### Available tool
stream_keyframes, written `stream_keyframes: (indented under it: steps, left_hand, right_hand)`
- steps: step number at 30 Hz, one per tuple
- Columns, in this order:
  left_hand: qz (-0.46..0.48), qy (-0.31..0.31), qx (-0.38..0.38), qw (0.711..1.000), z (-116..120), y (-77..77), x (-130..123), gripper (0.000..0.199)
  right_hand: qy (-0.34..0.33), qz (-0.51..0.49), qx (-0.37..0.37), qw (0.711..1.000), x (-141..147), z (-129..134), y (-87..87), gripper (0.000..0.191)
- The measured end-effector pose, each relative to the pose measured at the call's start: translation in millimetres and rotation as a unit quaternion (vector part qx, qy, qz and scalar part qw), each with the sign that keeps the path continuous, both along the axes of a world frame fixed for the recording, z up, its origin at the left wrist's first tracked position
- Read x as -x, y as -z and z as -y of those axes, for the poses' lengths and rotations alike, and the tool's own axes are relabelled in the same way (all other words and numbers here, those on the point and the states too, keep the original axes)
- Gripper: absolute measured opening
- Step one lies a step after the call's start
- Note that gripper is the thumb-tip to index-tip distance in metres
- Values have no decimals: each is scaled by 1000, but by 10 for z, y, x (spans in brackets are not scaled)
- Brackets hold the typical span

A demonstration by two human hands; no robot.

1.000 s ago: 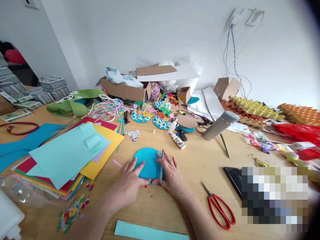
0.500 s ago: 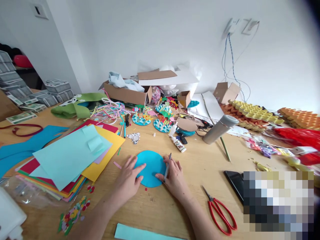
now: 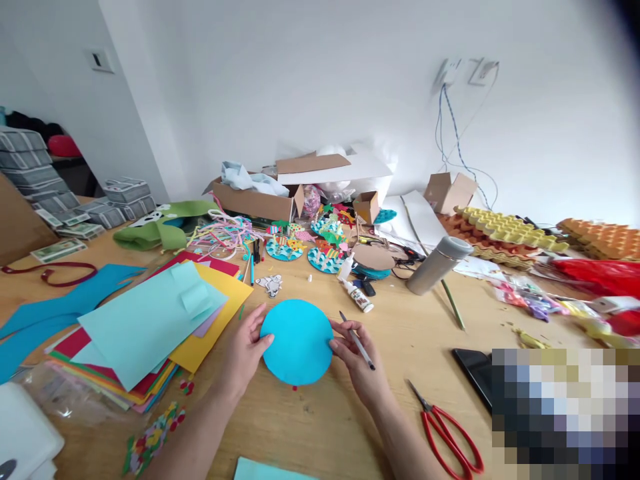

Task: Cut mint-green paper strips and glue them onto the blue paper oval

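Note:
A round blue disc is held between my two hands, just over the wooden table. My left hand grips its left edge, thumb on top and fingers behind. The disc's right edge is pinched by my right hand, which also carries a grey pen lying across its fingers. Red-handled scissors lie at the lower right of the table. A light teal paper strip shows at the bottom edge.
Stacked coloured paper lies at left, paper scraps below it. Glue bottles, a grey flask, decorated discs and an open cardboard box stand or lie behind. A black phone is at right.
The disc now seems raised off the table, with both hands at its edges instead of resting over it. The pen has tilted over in my right hand. The camera view has shifted slightly.

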State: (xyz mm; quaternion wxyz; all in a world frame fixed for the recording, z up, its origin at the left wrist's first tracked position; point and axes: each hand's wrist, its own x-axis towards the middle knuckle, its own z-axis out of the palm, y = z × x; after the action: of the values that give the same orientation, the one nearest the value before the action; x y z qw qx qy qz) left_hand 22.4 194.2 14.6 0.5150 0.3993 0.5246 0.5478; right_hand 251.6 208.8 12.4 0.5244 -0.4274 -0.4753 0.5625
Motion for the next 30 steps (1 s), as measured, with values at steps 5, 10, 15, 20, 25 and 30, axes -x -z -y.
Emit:
stream_keyframes:
  steps: [5,10,15,20,25,30]
  left_hand:
    - [165,-13,52,985,13,-151,-42,82]
    - [215,71,110,968,44,-192,-60,58]
    - [229,84,107,964,57,-185,-92,52]
    - [237,84,120,960,72,-166,-99,50]
    - [250,88,152,952,91,-119,-119,46]
    - [265,62,161,949,55,-82,-113,45]
  right_hand:
    - [19,-30,4,999,9,7,21,45]
    - [19,-34,5,999,33,20,29,44]
    - [33,-17,7,999,50,29,25,38]
    - [31,-19,8,999,60,42,23,37]
    - [35,13,0,999,91,51,20,36]
    - [160,62,-80,982,89,119,-8,39]
